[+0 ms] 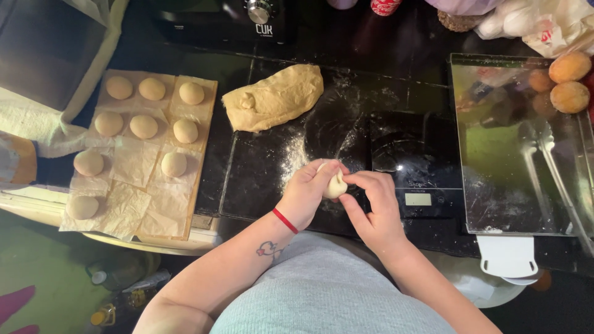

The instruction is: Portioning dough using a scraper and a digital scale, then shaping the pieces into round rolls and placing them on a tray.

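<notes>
Left hand: curled over a small pale dough piece, fingers closed around its left side; red band on the wrist, small tattoo on the forearm

Right hand: fingers pinched onto the right side of the same dough piece, thumb and forefinger meeting the left hand

Dough piece: held between both hands just above the dark surface, over a floured patch and just left of the kitchen scale

Large dough mass: tan, elongated, lying on the dark surface up and to the left of the hands, well apart from them

Parchment sheets: several overlapping squares at the left, carrying ten shaped dough balls in rough rows, none touching

Kitchen scale: black, flat, small display at its near edge, dusted with flour

Metal tray: reflective, right of the scale; two browned round rolls at its far right corner, metal tongs lying across it

Black appliance with a knob: at the far edge of the surface
</notes>
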